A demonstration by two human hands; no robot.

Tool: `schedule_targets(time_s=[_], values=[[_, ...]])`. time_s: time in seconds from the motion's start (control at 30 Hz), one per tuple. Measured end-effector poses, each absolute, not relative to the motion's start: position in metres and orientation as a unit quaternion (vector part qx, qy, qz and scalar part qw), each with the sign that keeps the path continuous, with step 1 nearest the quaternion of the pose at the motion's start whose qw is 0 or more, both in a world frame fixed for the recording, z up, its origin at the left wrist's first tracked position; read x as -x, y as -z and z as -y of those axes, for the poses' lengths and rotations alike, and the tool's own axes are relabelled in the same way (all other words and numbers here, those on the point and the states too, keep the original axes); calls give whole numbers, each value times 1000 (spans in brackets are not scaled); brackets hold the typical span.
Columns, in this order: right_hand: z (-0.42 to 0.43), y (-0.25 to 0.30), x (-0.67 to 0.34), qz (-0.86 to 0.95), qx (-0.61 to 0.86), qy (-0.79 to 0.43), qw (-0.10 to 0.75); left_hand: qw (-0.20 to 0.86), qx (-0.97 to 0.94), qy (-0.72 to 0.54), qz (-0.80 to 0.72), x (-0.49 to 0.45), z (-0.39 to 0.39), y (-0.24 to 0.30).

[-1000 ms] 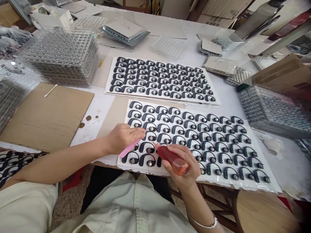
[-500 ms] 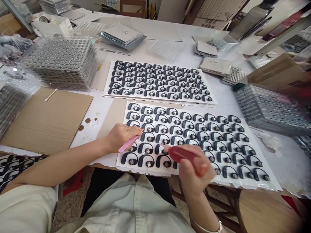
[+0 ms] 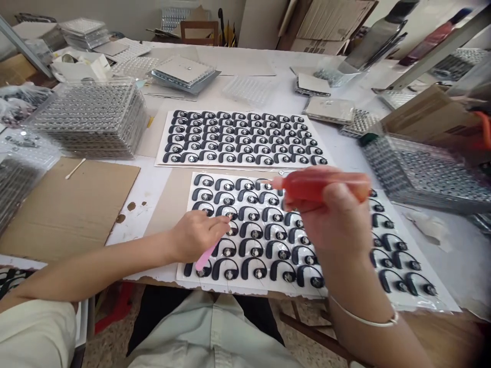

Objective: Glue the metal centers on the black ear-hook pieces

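The right hand (image 3: 333, 220) gripped a red squeeze bottle (image 3: 318, 184), now raised higher above black ear-hook pieces (image 3: 253, 250); the left hand (image 3: 195, 236) stayed closed on a pink stick (image 3: 204, 258).

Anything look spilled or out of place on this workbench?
Yes: brown spots mark the white table top just right of the cardboard sheet. They look like dried drips of some liquid.

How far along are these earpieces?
Done, it seems: the far sheet of black earpieces, full rows. In hand: the near sheet, left hand with a pink stick among its rows, right hand holding a red bottle. Left: stacked clear trays, if unworked.
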State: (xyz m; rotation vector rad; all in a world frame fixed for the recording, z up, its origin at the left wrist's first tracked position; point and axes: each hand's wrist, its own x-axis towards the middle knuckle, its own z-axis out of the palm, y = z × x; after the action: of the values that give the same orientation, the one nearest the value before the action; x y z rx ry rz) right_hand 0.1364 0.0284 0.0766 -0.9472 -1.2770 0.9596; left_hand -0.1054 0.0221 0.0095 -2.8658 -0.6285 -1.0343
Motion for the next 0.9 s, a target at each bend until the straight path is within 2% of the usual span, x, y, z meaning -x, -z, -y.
schedule_targets(time_s=[0.1,0.27,0.9], values=[[-25,-56,-120,562,449,-365,591,85,911,353,194,104,-17,-7],[-14,-39,-110,672,469,-194,539,111,920,323,191,103,-16,-8],[-21,-31,-105,745,443,-151,476,139,929,283,191,99,-13,1]])
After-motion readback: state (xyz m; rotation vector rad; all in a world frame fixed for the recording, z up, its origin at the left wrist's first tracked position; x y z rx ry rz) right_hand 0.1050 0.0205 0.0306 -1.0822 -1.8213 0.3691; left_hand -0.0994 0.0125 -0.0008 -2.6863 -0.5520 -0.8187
